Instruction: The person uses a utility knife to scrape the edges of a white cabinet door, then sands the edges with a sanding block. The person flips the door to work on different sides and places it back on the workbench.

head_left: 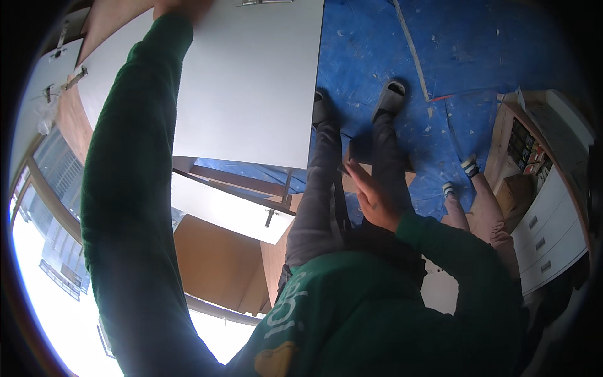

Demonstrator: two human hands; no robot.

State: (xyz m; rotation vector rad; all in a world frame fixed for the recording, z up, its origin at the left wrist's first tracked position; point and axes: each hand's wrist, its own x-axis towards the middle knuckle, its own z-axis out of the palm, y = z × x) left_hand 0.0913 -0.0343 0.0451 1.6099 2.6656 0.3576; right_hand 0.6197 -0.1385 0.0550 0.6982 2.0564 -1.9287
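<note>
My left arm in a green sleeve reaches up to the top edge. The left hand [183, 7] is smeared and partly cut off there, so its fingers cannot be made out. It lies over a large white cabinet panel [251, 81]; whether it grips or touches the panel is unclear. At the panel's top edge sits a metal fitting [267, 2]. My right hand [375, 198] hovers before my legs with its fingers stretched out and held close together. A small dark spot shows by its fingertips, too small to name. No held object is visible in this hand.
Metal hinges [76, 78] stick out at the left. Below the panel are a white board with a hinge [270, 218] and a brown board [220, 264]. Blue sheeting [364, 44] covers the floor. Another person's legs [490, 213] and a white drawer unit [543, 242] are at the right.
</note>
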